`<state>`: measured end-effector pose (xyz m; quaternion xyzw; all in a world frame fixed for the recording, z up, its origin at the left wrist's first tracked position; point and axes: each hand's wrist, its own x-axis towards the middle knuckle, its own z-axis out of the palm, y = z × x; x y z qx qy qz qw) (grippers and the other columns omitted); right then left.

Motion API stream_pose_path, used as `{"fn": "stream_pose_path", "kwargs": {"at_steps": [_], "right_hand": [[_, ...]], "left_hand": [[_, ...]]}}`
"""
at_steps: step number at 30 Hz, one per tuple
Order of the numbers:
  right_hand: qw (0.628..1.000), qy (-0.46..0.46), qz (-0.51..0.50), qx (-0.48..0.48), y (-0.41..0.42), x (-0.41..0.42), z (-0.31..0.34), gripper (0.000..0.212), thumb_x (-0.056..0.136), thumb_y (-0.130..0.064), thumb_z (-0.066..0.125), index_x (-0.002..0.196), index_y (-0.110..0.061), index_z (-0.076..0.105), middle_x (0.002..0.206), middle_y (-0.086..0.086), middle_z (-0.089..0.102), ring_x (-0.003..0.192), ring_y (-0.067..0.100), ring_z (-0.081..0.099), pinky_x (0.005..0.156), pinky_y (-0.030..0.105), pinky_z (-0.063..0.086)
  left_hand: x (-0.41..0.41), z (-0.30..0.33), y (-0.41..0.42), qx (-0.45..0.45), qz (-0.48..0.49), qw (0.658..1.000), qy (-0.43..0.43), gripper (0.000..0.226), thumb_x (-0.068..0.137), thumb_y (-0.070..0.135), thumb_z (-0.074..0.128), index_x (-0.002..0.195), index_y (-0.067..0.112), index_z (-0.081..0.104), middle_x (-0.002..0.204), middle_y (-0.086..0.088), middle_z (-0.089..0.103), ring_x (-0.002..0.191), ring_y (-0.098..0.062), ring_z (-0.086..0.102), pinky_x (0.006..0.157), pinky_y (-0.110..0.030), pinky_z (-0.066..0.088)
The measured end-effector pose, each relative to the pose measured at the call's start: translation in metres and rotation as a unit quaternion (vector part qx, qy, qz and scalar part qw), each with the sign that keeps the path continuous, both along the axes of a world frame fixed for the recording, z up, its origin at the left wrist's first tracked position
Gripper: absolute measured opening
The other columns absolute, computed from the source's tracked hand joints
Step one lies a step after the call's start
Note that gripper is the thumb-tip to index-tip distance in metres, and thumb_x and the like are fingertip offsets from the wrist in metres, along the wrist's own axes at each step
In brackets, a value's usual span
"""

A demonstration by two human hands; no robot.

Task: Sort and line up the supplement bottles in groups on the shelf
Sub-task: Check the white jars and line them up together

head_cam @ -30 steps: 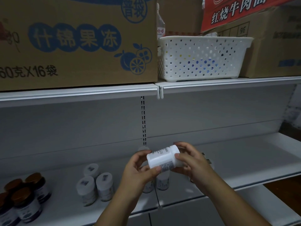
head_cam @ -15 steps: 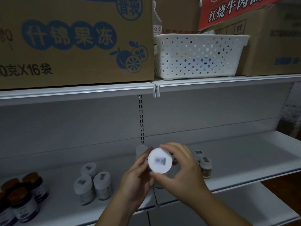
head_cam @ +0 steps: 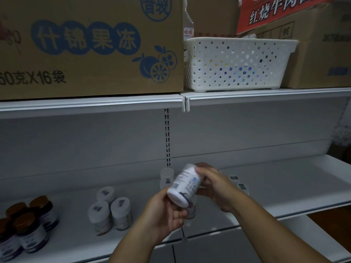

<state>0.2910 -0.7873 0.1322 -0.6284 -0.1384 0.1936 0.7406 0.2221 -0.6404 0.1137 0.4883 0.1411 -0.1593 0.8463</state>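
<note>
Held bottle [head_cam: 185,185] label blurred, text unreadable.

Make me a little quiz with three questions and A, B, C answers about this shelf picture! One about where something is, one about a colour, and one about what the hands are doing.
1. Where is the white basket?
A. On the upper shelf, right of the big cardboard box
B. On the floor
C. Beside the dark jars

2. What colour are the lids of the dark jars at the lower left?
A. Green
B. Brown
C. Pink

3. What is happening with the white bottle?
A. It stands alone on the shelf
B. It lies inside the basket
C. Both hands hold it, tilted

Answers:
1 A, the basket sits above, next to the box.
2 B, the jar lids look brown.
3 C, the left hand and right hand grip it in the air, leaning.
</note>
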Motion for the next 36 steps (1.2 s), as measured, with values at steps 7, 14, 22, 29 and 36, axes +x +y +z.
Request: {"fn": "stream_pose_path", "kwargs": {"at_steps": [7, 14, 22, 29, 36], "right_hand": [[0.988, -0.13, -0.074, -0.046, 0.002, 0.008, 0.01, 0.012, 0.082, -0.023, 0.072, 0.086, -0.015, 0.064, 0.081, 0.0, 0.068, 0.075, 0.013, 0.064, 0.061, 0.027, 0.053], [0.987, -0.12, -0.075, -0.073, 0.002, 0.019, 0.012, 0.011, 0.083, -0.018, 0.07, 0.093, -0.015, 0.067, 0.099, 0.009, 0.068, 0.087, 0.018, 0.066, 0.068, 0.031, 0.058], [0.963, -0.211, -0.108, -0.129, -0.006, 0.069, 0.024, 0.026, 0.079, -0.002, 0.071, 0.092, -0.024, 0.066, 0.103, -0.002, 0.064, 0.094, 0.017, 0.061, 0.078, 0.026, 0.051], [0.945, -0.222, -0.049, -0.237, 0.008, 0.119, -0.04, 0.029, 0.077, -0.003, 0.072, 0.098, -0.021, 0.063, 0.107, -0.002, 0.062, 0.103, 0.016, 0.059, 0.081, 0.022, 0.043], [0.927, -0.212, 0.045, -0.306, 0.022, 0.136, -0.083, 0.03, 0.072, 0.0, 0.075, 0.092, -0.019, 0.065, 0.101, 0.001, 0.064, 0.097, 0.013, 0.06, 0.071, 0.013, 0.046]], "left_hand": [[0.009, -0.002, 0.0, 0.008, 0.042, 0.998, -0.04, 0.049, 0.092, 0.047, 0.041, 0.106, 0.007, 0.065, 0.092, -0.015, 0.07, 0.072, -0.028, 0.069, 0.05, -0.027, 0.056], [0.017, -0.008, 0.001, 0.005, 0.097, 0.989, -0.11, 0.042, 0.074, 0.019, 0.065, 0.113, 0.006, 0.058, 0.109, -0.019, 0.069, 0.09, -0.032, 0.07, 0.067, -0.031, 0.059], [0.048, 0.022, 0.031, 0.253, 0.244, 0.913, -0.205, 0.019, 0.086, 0.004, 0.062, 0.1, 0.017, 0.063, 0.105, -0.008, 0.066, 0.093, -0.019, 0.062, 0.085, -0.032, 0.051], [0.071, -0.006, 0.057, 0.332, 0.215, 0.911, -0.115, 0.019, 0.09, 0.004, 0.055, 0.084, 0.02, 0.062, 0.098, -0.008, 0.061, 0.084, -0.015, 0.057, 0.086, -0.035, 0.047], [0.075, -0.029, 0.056, 0.342, 0.202, 0.914, -0.087, 0.014, 0.091, 0.008, 0.055, 0.09, 0.02, 0.062, 0.099, -0.004, 0.061, 0.092, -0.019, 0.057, 0.091, -0.039, 0.048]]}}
